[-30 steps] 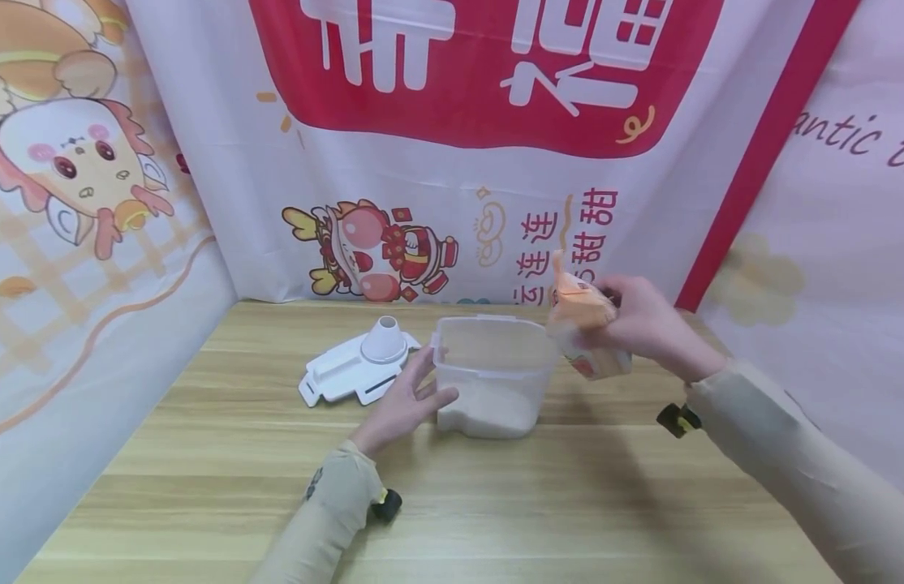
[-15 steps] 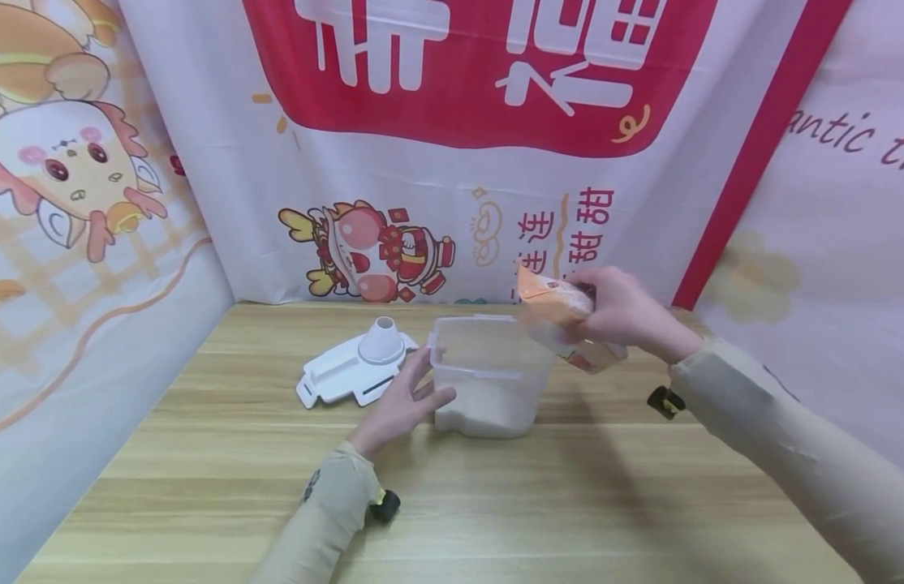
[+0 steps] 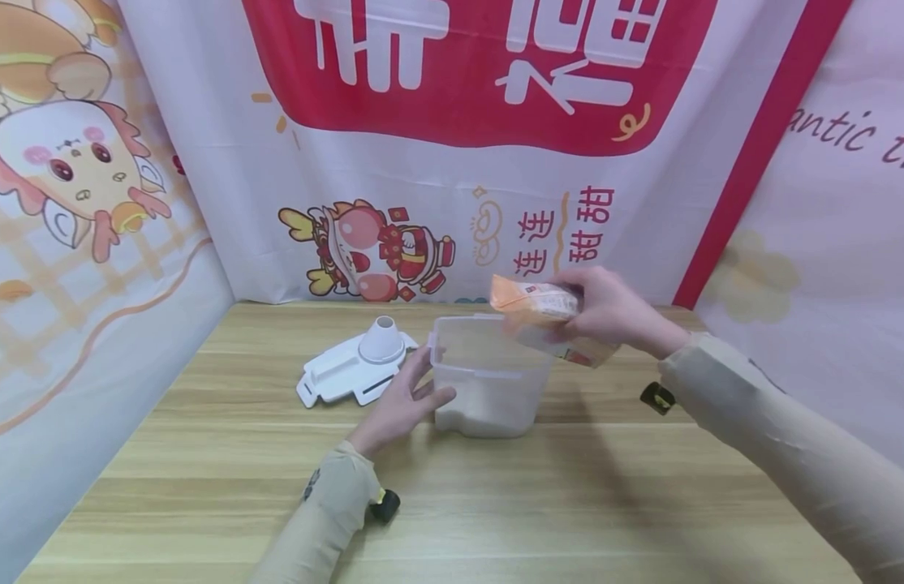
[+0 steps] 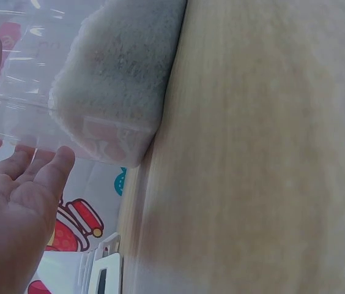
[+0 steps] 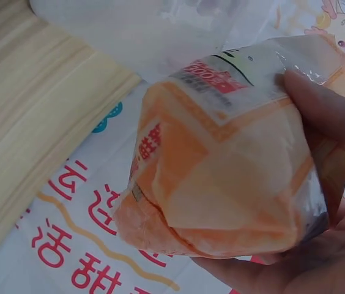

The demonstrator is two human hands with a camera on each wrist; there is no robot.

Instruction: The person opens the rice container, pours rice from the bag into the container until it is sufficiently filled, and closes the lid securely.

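Note:
A clear plastic storage container [image 3: 521,393] stands upright on the table, with white rice-like grains [image 4: 120,67] piled in its lower part. My left hand [image 3: 401,405] steadies its left side, the thumb in front and the other fingers along the side wall. An orange-and-clear plastic packet [image 3: 535,304] lies tilted in my right hand [image 3: 613,312], its orange end reaching left over the container's rim. Fingers and thumb grip the packet [image 5: 233,165] from both sides in the right wrist view. Its mouth is hidden there.
A white plastic lid [image 3: 346,377] with an upright cone-shaped piece [image 3: 383,341] lies left of the container, close to my left fingers. Behind the wooden table [image 3: 452,511] hangs a printed cloth [image 3: 233,154], with more cloth at both sides.
My right hand has brought the packet leftward and tipped it further, so its orange end now hangs over the container. The left hand stays at the container's side.

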